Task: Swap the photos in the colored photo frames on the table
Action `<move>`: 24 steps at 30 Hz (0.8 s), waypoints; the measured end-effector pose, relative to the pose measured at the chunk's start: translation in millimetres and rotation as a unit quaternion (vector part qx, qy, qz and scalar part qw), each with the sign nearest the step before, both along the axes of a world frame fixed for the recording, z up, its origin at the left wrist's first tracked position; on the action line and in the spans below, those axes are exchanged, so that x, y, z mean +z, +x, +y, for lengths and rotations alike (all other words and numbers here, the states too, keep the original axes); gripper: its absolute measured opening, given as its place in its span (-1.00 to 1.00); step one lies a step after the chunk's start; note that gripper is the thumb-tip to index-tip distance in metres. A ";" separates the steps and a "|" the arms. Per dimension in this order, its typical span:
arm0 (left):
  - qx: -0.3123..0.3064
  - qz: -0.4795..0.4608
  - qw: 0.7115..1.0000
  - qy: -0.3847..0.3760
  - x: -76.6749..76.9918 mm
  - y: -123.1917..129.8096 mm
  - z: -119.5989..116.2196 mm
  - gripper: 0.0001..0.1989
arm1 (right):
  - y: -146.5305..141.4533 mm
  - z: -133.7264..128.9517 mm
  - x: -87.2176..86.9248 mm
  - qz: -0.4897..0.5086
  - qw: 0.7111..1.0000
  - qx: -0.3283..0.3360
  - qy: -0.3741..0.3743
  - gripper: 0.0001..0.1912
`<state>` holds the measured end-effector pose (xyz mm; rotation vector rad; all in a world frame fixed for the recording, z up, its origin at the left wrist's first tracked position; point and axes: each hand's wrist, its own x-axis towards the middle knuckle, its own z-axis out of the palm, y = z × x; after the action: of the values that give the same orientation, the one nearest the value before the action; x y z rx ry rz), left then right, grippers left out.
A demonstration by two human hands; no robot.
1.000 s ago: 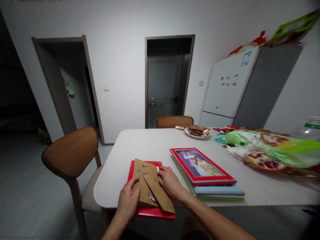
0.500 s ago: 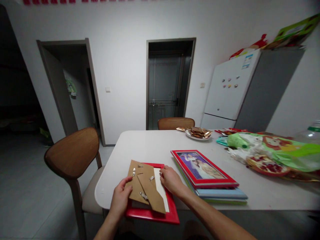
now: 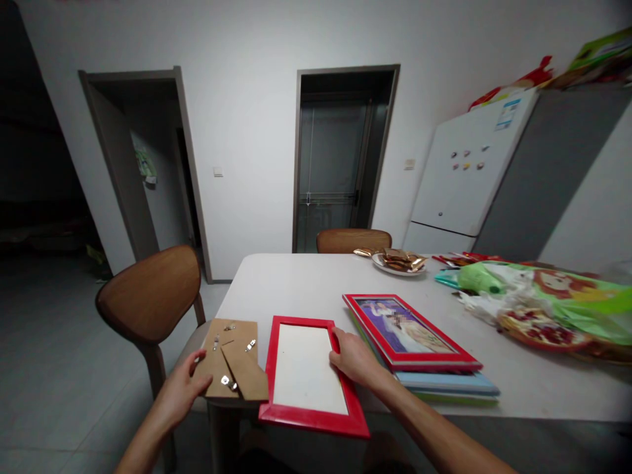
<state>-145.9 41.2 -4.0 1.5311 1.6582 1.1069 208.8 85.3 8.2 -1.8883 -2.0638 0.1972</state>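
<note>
A brown backing board [image 3: 247, 372] with metal clips and a stand flap is gripped at its left edge by my left hand [image 3: 185, 388]. Its right side lies close against a red picture frame [image 3: 316, 424], face down at the table's front edge. White paper [image 3: 307, 368] shows inside that frame. The fingers of my right hand [image 3: 353, 355] are bent round the frame's right side. Further right, a red-framed picture [image 3: 405, 329] rests face up on a stack of other frames [image 3: 444, 382].
A plate of wrapped packets [image 3: 399, 264] stands on the white table [image 3: 291, 280]. Green packaging [image 3: 563, 289] and an opened pomegranate [image 3: 538, 329] lie at the right. One wooden chair [image 3: 153, 296] is at the left, another [image 3: 353, 240] behind the table.
My left hand has moved left with the backing board, off the red frame, uncovering the white paper. My right hand remains at the frame's right side. The view has shifted slightly.
</note>
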 end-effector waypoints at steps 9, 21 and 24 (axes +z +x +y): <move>-0.007 0.192 0.972 0.132 19.8 83.6 -19.8 -0.59 | 7.7 -10.3 19.3 0.469 0.873 -0.070 -0.113 -0.30; -0.181 0.116 0.929 0.301 53.7 196.9 -39.3 -0.54 | 5.7 -18.9 44.3 0.601 0.794 0.009 -0.086 -0.25; -0.050 0.036 0.966 0.252 64.7 166.6 -34.1 -0.58 | 14.2 -12.9 34.6 0.492 0.867 -0.013 -0.082 -0.30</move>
<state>20.7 7.1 60.7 1.9639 1.3860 1.5102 223.0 72.4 42.8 -1.3962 -1.3171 1.0989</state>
